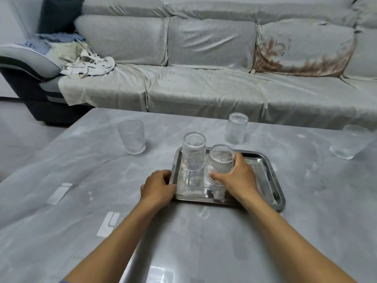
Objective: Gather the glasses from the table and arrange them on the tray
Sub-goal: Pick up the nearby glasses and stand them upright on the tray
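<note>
A shiny steel tray lies on the grey marble table. One ribbed glass stands upside down in the tray's far left corner. My right hand grips a second ribbed glass beside it, upside down on the tray. My left hand holds the tray's left rim. Three more glasses stand on the table: one at the left, one upside down behind the tray, one at the far right.
A long sofa with a grey cover runs behind the table, with crumpled cloths on its left end. The table's left edge drops to a pale floor.
</note>
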